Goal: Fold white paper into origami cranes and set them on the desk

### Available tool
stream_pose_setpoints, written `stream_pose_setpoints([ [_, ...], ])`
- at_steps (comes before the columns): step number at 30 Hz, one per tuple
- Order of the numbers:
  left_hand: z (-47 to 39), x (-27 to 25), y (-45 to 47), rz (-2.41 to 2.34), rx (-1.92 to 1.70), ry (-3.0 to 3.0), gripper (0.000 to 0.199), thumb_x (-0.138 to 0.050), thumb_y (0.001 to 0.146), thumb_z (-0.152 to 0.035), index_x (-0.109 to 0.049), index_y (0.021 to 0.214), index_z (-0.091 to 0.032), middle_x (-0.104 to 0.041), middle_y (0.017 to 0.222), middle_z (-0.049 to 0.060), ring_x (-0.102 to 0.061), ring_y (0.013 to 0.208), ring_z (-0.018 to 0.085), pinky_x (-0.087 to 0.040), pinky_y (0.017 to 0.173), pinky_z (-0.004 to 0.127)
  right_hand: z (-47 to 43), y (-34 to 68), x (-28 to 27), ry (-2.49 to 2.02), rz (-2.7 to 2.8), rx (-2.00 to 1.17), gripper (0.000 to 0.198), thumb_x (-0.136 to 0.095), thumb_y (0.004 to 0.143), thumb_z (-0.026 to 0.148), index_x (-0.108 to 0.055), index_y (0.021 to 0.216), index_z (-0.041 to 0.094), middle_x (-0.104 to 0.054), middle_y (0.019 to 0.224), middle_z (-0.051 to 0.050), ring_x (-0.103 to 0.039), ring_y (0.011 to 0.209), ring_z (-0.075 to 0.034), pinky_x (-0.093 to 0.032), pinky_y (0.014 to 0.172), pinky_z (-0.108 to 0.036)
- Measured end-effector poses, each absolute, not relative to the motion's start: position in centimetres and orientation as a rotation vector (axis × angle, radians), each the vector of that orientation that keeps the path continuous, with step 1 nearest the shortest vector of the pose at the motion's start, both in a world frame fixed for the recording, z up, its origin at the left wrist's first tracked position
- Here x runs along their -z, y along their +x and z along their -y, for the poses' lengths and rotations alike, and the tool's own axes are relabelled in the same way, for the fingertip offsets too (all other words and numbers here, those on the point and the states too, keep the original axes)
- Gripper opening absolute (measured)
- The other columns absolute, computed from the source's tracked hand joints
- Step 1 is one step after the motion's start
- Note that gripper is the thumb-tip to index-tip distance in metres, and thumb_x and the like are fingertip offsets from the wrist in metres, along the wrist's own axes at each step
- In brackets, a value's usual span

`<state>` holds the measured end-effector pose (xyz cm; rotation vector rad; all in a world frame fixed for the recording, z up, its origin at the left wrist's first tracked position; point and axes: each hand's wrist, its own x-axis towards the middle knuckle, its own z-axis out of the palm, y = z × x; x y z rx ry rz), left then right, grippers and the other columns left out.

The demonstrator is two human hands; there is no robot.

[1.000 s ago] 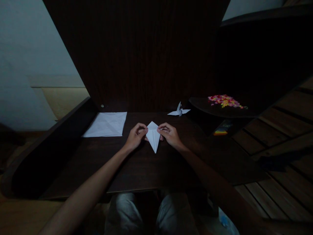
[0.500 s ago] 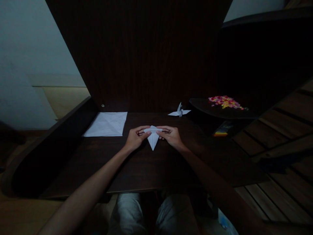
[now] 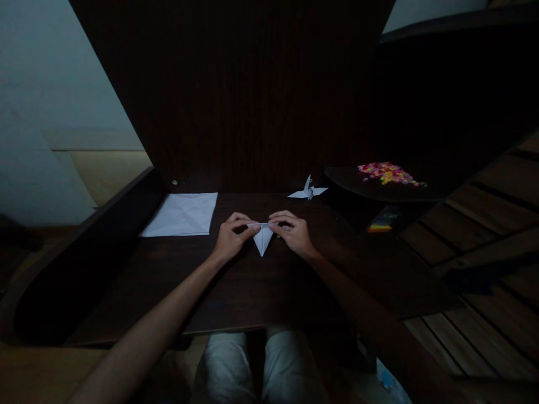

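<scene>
A small piece of folded white paper is held between my two hands over the dark desk, its point directed towards me. My left hand pinches its upper left corner between thumb and fingers. At the upper right corner, my right hand grips it the same way. The paper's top edge runs straight between the thumbs, and the part beyond that edge is hidden. Farther back, a finished white paper crane stands near the back panel, apart from both hands.
White creased paper sheets lie at the left on the desk. A raised corner shelf at the right bears a pile of small pink, red and yellow pieces. A dark side board borders the left.
The top flap of the folded paper, which pointed away from me, no longer shows; a straight fold edge is there now. Both hands keep their pinch, fingers slightly more raised.
</scene>
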<state>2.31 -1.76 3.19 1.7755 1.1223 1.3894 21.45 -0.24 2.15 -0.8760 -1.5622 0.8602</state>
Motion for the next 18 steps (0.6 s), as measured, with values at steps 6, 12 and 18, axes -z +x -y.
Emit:
stream_pose_setpoints([
  [6, 2.14, -3.6, 2.43, -1.059, -1.284, 1.746, 0.021, -0.068, 0.074, -0.036, -0.073, 0.08, -0.017, -0.067, 0.082, 0.006, -0.061, 0.079, 0.019, -0.047, 0.075, 0.031, 0.27, 21.57, -2.22, -0.895, 1.588, -0.946, 0.022, -0.072, 0.069, 0.039, -0.07, 0.076, 0.018, -0.062, 0.079, -0.005, -0.059, 0.076, -0.017, -0.05, 0.063, -0.028],
  [12, 2.22, -3.39, 2.56, -1.018, -1.245, 1.746, 0.018, -0.069, 0.073, -0.036, -0.074, 0.076, -0.018, -0.068, 0.079, 0.006, -0.061, 0.074, 0.018, -0.047, 0.07, 0.031, 0.58, 21.4, -2.67, -0.865, 1.587, -1.082, 0.023, -0.076, 0.063, 0.039, -0.07, 0.072, 0.019, -0.063, 0.074, -0.003, -0.059, 0.07, -0.015, -0.048, 0.062, -0.027],
  [18, 2.18, -3.53, 2.52, -1.028, -1.251, 1.733, 0.018, -0.069, 0.071, -0.035, -0.074, 0.075, -0.018, -0.067, 0.077, 0.005, -0.06, 0.072, 0.018, -0.046, 0.068, 0.03, 0.37, 21.22, -2.31, -0.895, 1.536, -1.191, 0.023, -0.077, 0.06, 0.037, -0.071, 0.072, 0.018, -0.069, 0.075, -0.003, -0.062, 0.071, -0.016, -0.048, 0.067, -0.029],
])
